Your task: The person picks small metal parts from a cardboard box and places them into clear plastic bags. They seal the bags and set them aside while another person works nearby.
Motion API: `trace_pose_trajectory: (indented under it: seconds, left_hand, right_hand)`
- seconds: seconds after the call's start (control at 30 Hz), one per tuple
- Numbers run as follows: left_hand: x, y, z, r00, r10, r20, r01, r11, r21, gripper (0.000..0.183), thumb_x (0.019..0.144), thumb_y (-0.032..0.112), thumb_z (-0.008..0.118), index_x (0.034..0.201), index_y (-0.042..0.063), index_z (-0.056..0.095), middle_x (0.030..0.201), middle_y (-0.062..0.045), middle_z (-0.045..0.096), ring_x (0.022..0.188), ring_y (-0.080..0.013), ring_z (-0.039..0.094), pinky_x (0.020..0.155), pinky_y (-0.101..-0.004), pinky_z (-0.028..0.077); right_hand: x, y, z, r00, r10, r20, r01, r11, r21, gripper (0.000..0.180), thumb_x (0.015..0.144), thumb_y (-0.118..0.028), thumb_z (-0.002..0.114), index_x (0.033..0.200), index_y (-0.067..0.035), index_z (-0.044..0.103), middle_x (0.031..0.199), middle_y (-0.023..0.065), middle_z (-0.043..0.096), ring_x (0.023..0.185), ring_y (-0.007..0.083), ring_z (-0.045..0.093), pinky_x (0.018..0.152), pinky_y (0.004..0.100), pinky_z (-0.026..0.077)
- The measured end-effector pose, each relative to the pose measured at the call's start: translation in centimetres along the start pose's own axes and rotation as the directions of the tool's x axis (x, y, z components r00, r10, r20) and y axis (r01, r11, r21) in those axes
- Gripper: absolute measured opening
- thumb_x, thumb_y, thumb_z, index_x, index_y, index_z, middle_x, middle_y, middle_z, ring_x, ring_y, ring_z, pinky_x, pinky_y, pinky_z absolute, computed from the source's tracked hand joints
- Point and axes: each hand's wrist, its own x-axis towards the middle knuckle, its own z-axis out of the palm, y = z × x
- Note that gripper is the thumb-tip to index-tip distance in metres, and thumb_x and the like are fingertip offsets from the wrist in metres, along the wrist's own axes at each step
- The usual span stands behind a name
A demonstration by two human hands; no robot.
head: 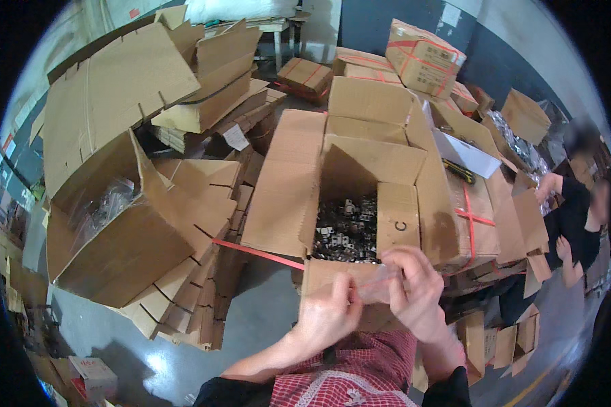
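Note:
A small clear plastic zip bag point(379, 283) is stretched between my two hands, just in front of an open cardboard carton. My left hand point(333, 311) pinches one end of the bag, and my right hand point(413, 291) grips the other. Whether anything is inside the bag, I cannot tell. Many small metal parts point(342, 238) cover the bottom of the open carton point(374, 157). A cardboard piece point(398, 211) marked with a letter stands along the carton's right side, beside the parts.
To the left, an open carton point(127, 254) with clear plastic bags point(109, 203) rests on stacked flattened cardboard point(198, 300). A yellow-black utility knife point(458, 171) lies on a strapped carton point(471, 219) at right. Another person point(573, 219) works at far right. Red strapping point(257, 253) stretches across the left gap.

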Motion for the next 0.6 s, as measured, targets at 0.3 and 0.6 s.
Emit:
trace_pose_trajectory:
  seconds: [0.3,0.6]
  left_hand:
    - [0.1,-10.6,-6.9,0.912,-0.291,-0.290,0.322,0.945,0.064,0.016,0.094,0.002,0.072,0.107,0.006,0.063,0.070,-0.010,0.070,0.061,-0.0257,0.074,0.056,-0.0368,0.058]
    - [-1.6,-12.3,-9.0,0.883,-0.380,-0.275,0.360,0.925,-0.120,0.012,0.096,0.001,0.071,0.107,0.005,0.067,0.066,-0.008,0.069,0.055,-0.0150,0.070,0.055,-0.0291,0.054]
  right_hand:
    - [8.9,16.8,13.1,0.814,0.282,0.508,-0.154,0.948,-0.280,0.046,0.089,-0.022,0.080,0.128,-0.002,0.067,0.130,0.0218,0.070,0.104,0.0361,0.076,0.089,0.0452,0.062]
    - [6.2,22.8,19.4,0.625,0.430,0.652,0.253,0.678,-0.690,0.026,0.079,-0.026,0.078,0.099,-0.009,0.080,0.101,0.0121,0.077,0.100,0.0327,0.075,0.083,0.0460,0.061]
